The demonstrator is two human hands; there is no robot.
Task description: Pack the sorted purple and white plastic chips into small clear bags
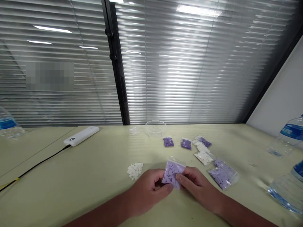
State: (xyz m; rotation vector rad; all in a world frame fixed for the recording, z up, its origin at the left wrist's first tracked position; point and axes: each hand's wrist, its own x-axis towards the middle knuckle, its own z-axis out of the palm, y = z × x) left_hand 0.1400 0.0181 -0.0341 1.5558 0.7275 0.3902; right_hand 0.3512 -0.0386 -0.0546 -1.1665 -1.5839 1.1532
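- Fingers (181, 178) of both hands are clenched on a clear plastic bag of purple pieces (171, 174), pinching it from either side.
- Left hand (144, 192) holds the bag's left side, with its thumb (167, 189) pressed against the lower part.
- Right hand (199, 186) holds the bag's right side, with its fingertips on the front of the plastic.
- That bag is close to the near edge of the table (94, 189), around the middle of its width. Whether it touches the tabletop, I cannot tell.
- Just left of the hands lies a loose heap of white pieces (134, 170).
- Just right of the hands lies a larger bag of purple pieces (223, 174), slightly blurred.
- Further up the table are two small purple packets (168, 142) side by side, then a cluster of white-filled bags (203, 158) overlapping another purple packet (204, 142).
- Toward the far edge stands a clear bowl (155, 128), with a small clear bag (133, 130) just left of it.
- At the far left, a white power bank (81, 136) trails a black cable (40, 167) toward the table's left edge.
- Plastic water bottles with blue labels stand at the right edge (290, 135) and the lower right corner (287, 189), and another (8, 124) at the far left.
- Slatted window blinds (180, 63) fill the background beyond the far edge.
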